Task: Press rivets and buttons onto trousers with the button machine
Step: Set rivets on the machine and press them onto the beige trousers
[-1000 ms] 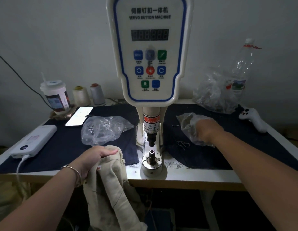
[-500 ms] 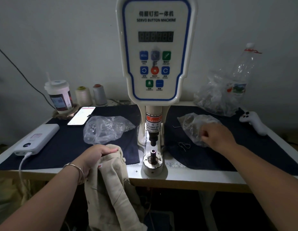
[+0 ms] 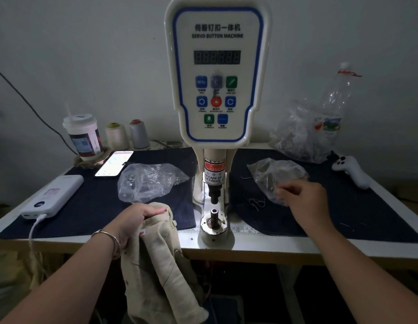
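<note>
The white servo button machine (image 3: pixel 217 78) stands mid-table, its punch (image 3: pixel 214 195) raised above the bare lower die (image 3: pixel 214 213). My left hand (image 3: pixel 137 216) grips a bunched edge of the beige trousers (image 3: pixel 156 265), which hang over the table's front edge left of the die. My right hand (image 3: pixel 306 202) hovers at the near edge of a clear bag of fasteners (image 3: pixel 273 174), fingertips drawn together as if pinching something tiny, seemingly a rivet. A second clear bag of fasteners (image 3: pixel 147 181) lies left of the machine.
A dark cloth (image 3: pixel 343 206) covers the table. On the left lie a white power bank (image 3: pixel 53 195) with its cable, a phone (image 3: pixel 114 163), a cup (image 3: pixel 82 136) and two thread cones (image 3: pixel 116 135). Back right sit a crumpled bag with a bottle (image 3: pixel 304 136) and a white controller (image 3: pixel 350 170).
My right hand has drawn back out of the right bag toward me, fingers now curled together. My left hand keeps its hold on the trousers.
</note>
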`<control>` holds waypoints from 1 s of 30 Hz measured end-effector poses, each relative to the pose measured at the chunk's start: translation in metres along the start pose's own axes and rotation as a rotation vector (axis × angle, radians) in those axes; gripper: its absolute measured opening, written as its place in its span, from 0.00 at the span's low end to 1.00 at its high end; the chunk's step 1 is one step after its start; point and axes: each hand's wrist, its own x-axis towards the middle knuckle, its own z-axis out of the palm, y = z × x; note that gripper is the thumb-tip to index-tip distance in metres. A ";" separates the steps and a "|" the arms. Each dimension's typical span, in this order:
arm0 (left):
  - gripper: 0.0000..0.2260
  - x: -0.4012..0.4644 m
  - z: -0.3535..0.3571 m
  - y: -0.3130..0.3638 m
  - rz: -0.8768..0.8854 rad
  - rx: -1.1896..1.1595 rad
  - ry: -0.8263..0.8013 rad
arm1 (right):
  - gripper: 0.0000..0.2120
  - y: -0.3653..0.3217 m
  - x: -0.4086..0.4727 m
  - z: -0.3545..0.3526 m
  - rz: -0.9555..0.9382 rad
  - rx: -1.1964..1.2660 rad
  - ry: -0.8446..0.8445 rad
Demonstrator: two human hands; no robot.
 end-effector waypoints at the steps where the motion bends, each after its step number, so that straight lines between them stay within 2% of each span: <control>1: 0.14 0.000 0.000 0.000 0.004 -0.008 -0.013 | 0.06 -0.003 -0.007 0.005 0.062 0.113 -0.044; 3: 0.14 0.000 0.001 0.000 0.007 -0.007 -0.020 | 0.08 -0.009 -0.018 0.015 0.168 0.285 -0.116; 9: 0.14 -0.002 0.001 -0.001 0.002 0.014 -0.008 | 0.05 -0.028 -0.033 0.036 0.378 0.566 -0.226; 20: 0.14 0.002 -0.001 -0.003 0.014 0.042 0.046 | 0.04 -0.071 -0.046 0.052 0.346 0.578 -0.367; 30: 0.12 0.001 0.002 -0.001 0.025 0.033 0.041 | 0.07 -0.087 -0.049 0.063 0.404 0.612 -0.383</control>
